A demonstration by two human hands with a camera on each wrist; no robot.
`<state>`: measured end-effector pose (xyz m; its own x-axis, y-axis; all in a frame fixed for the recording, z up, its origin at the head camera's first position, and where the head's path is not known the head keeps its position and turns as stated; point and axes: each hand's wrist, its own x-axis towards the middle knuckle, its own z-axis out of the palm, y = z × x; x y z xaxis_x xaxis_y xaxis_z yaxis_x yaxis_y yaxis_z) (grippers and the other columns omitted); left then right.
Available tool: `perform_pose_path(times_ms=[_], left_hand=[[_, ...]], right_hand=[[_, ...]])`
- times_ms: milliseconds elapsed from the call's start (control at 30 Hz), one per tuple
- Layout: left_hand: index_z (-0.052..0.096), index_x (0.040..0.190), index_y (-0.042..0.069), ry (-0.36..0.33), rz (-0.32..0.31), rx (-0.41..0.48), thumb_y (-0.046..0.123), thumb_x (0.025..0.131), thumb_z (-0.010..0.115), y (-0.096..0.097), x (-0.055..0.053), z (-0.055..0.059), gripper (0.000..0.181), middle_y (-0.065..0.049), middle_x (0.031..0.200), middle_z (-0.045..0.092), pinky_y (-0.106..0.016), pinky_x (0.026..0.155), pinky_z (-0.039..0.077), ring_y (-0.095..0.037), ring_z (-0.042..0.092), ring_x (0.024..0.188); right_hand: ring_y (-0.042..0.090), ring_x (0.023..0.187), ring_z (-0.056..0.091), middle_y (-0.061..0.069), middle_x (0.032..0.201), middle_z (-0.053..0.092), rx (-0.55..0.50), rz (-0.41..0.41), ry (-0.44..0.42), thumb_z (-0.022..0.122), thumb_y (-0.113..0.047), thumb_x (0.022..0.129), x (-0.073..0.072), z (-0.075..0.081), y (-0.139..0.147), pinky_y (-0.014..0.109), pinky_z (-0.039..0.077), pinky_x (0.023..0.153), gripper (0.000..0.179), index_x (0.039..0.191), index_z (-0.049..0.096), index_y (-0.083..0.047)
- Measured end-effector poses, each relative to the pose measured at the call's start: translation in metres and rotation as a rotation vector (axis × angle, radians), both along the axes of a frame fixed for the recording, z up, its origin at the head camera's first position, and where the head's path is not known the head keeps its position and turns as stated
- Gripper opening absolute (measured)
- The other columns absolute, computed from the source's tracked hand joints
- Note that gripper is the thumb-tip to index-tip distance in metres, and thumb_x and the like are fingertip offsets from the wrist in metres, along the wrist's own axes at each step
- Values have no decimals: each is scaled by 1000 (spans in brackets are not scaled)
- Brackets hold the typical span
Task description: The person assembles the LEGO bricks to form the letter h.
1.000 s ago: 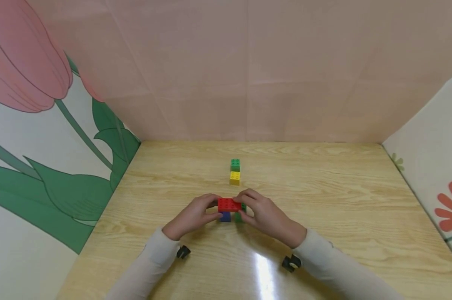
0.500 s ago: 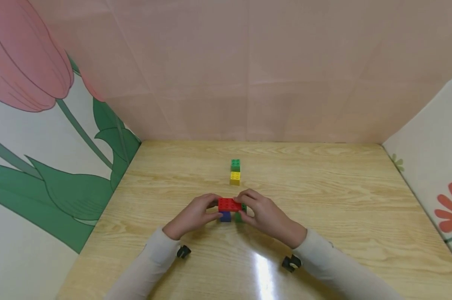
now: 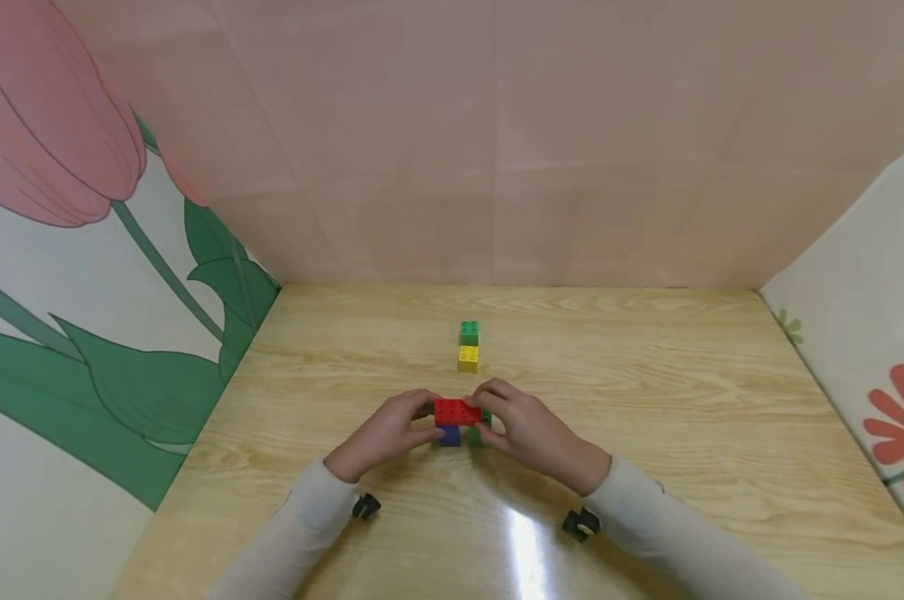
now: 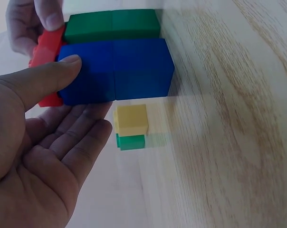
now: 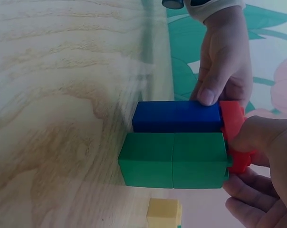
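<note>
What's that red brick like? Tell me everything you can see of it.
The red brick is a plastic-looking oblong with rows of round studs on top, flatter than the blocks below. It lies across the blue stack and the green stack like a bridge, leaving some green studs uncovered past its right end. The right hand grips that end; the left hand is at the other, its thumb tip on the blue stack. Whether the brick is pressed fully home isn't clear.

- One red brick
- Two blue bricks
- Three green bricks
- One yellow brick
- One left hand
- One right hand
- Two pale long sleeves
- Two small black wrist devices
- One wooden table
</note>
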<state>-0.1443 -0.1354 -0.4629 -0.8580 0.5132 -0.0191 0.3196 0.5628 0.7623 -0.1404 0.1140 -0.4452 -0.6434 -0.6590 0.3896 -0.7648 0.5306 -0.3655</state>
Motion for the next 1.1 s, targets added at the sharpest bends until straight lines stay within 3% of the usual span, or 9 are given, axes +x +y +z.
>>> perform_pose_path(times_ms=[167, 433, 800, 1100], left_hand=[[59, 124, 11, -2, 4, 8, 18, 91, 71, 0, 0, -1, 35, 1, 121, 61, -33, 96, 50, -16, 60, 115], [59, 123, 12, 2, 10, -13, 19, 91, 71, 0, 0, 0, 35, 1, 121, 61, -26, 95, 50, -15, 60, 115], [59, 123, 11, 4, 3, -9, 17, 91, 71, -1, 0, -1, 34, 0, 121, 61, -33, 96, 50, -16, 60, 114], [59, 123, 11, 12, -4, -7, 17, 92, 70, -1, 0, -1, 34, 0, 122, 61, -32, 96, 50, -16, 60, 115]], right_hand=[[13, 89, 63, 1, 111, 60, 7, 8, -17, 75, -12, 85, -1, 2, -1, 20, 55, 72, 28, 111, 67, -9], [12, 88, 64, 1, 112, 59, 34, 11, -23, 75, -12, 85, -1, 5, -1, 18, 55, 71, 27, 111, 67, -9], [12, 91, 63, 2, 112, 60, 37, 17, 57, 77, -13, 84, 1, 2, -2, 19, 55, 73, 31, 113, 68, -8], [11, 91, 63, 3, 112, 59, 35, 36, 111, 77, -16, 85, 0, 0, 0, 19, 55, 73, 32, 115, 67, -7]])
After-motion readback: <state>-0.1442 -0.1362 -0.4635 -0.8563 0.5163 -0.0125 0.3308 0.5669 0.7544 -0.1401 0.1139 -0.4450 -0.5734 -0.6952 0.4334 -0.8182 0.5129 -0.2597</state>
